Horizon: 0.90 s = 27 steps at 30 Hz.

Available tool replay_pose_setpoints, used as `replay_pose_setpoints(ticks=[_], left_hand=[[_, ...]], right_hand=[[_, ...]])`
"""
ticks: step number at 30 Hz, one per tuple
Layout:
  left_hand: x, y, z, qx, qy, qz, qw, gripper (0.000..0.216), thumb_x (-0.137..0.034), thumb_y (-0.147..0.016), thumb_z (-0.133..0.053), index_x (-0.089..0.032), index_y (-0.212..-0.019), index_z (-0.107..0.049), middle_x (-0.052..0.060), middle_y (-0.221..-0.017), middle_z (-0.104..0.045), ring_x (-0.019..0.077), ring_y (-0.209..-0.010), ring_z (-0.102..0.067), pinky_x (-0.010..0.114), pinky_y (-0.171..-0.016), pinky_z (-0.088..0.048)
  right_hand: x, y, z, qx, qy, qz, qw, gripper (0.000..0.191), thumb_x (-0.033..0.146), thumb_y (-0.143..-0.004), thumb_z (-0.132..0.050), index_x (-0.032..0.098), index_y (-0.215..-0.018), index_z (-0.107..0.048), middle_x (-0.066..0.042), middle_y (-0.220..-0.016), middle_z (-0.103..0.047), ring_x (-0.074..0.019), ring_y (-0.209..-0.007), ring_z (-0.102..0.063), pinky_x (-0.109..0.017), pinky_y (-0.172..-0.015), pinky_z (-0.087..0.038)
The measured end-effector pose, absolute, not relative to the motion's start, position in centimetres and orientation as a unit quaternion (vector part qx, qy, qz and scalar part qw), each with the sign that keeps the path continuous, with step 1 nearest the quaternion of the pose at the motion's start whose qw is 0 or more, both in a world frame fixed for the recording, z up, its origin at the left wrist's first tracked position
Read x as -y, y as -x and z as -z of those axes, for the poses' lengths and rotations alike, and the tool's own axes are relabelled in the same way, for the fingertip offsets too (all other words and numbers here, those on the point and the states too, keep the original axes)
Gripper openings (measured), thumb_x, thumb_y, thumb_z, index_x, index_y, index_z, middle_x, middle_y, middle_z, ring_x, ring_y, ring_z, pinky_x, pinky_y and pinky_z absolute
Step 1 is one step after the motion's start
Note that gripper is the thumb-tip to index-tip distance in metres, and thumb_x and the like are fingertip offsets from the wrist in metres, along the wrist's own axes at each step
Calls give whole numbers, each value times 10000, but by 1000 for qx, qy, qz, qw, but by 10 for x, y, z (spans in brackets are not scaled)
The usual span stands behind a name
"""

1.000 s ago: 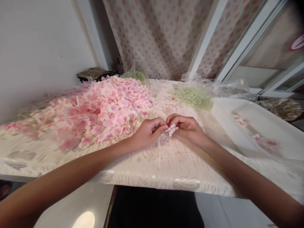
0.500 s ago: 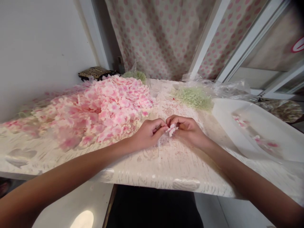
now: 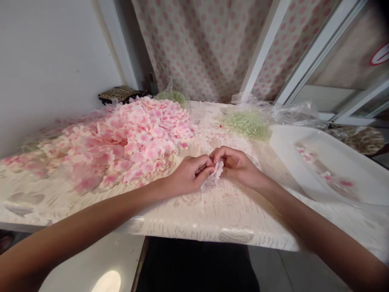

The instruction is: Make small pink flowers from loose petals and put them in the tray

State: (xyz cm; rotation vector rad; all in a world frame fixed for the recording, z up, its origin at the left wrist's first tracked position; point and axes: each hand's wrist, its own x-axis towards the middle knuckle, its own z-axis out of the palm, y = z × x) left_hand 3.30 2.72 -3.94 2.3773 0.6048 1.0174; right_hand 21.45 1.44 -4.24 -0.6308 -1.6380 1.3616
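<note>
Between my two hands, above the table's middle, is a small pale pink artificial flower (image 3: 218,170). My left hand (image 3: 193,172) is closed, pinching it from the left with thumb and forefinger. From the other side my right hand (image 3: 235,163) holds it, fingers curled and fingertips against the left ones. The fingers hide part of the flower, so its stem or centre cannot be made out. Left of my hands lies a large heap of pink artificial flowers (image 3: 146,134) with pale edges and deeper pink centres.
A white tray (image 3: 281,152) with several pink flowers in it stands at the right. Green stems (image 3: 246,125) and clear plastic bags (image 3: 291,111) lie at the back. A patterned pouch (image 3: 120,94) sits behind the heap. The table (image 3: 182,219) has a patterned cover.
The flower has turned between my fingers, from facing down toward me to standing more on edge. Both hands stay nearly in place; the whole view has shifted slightly.
</note>
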Motion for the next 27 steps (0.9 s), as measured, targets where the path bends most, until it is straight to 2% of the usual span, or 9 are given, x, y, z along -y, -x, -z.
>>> replay_pose_setpoints(ticks=[3,5,9,12,15,19,23,25,27], left_hand=[[-30,-32,36,-237,-869,-356,249,183,-219,-861,-455,-158,-688,-471,-69,-530,-378,52,-449,-353,175,-447,-285],[-34,-31,34,-247,-866,-352,255,131,-221,-888,-424,-157,-809,-507,-45,-606,-466,66,-516,-429,176,-492,-343],[-44,-26,33,-223,-884,-346,220,240,-152,-883,-414,-180,-1117,-460,63,-973,-538,123,-828,-535,227,-673,-446],[-51,-24,33,-191,-903,-355,147,186,-106,-858,-451,-172,-1002,-548,75,-988,-525,151,-928,-522,256,-742,-446],[-53,-23,31,-188,-890,-392,138,134,-155,-868,-482,-154,-798,-596,64,-926,-547,144,-875,-543,272,-762,-434],[-48,-26,22,-205,-819,-427,324,232,-275,-876,-486,-155,-710,-595,65,-942,-573,151,-887,-554,288,-800,-430],[-44,-30,13,-229,-616,-428,621,148,-303,-846,-492,-175,-804,-553,0,-667,-522,110,-620,-520,238,-604,-434],[-45,-29,11,-261,-577,-418,651,129,-301,-819,-504,-178,-795,-537,-44,-540,-390,89,-482,-415,213,-492,-369],[-48,-26,12,-330,-630,-393,583,151,-309,-812,-497,-172,-789,-556,-60,-491,-320,80,-416,-337,204,-429,-291]], right_hand=[[-16,-214,45,674,270,-519,451,151,243,-739,-683,193,-770,-544,-7,-847,-548,-126,-763,-535,-263,-671,-414],[-18,-214,45,665,303,-493,472,165,279,-754,-669,193,-757,-529,-6,-835,-562,-129,-762,-549,-268,-676,-422],[-20,-218,41,586,333,-526,520,212,295,-746,-669,198,-729,-482,25,-707,-562,-129,-664,-574,-289,-654,-447],[-20,-221,36,538,321,-588,511,245,230,-696,-697,191,-685,-455,46,-652,-533,-115,-604,-567,-280,-634,-448],[-21,-221,37,541,340,-587,498,218,202,-694,-678,187,-687,-461,55,-635,-519,-91,-556,-546,-243,-578,-424],[-24,-216,44,564,362,-563,483,203,234,-681,-680,188,-696,-483,58,-612,-529,-72,-499,-514,-210,-500,-399],[-25,-215,43,620,383,-510,457,174,270,-696,-658,190,-733,-509,28,-661,-566,-110,-559,-566,-249,-551,-445],[-27,-222,37,644,417,-419,486,123,257,-738,-603,198,-805,-518,13,-732,-567,-124,-643,-578,-279,-639,-459],[-31,-235,32,655,489,-265,511,114,216,-774,-537,204,-885,-517,-3,-796,-563,-136,-696,-562,-305,-709,-446]])
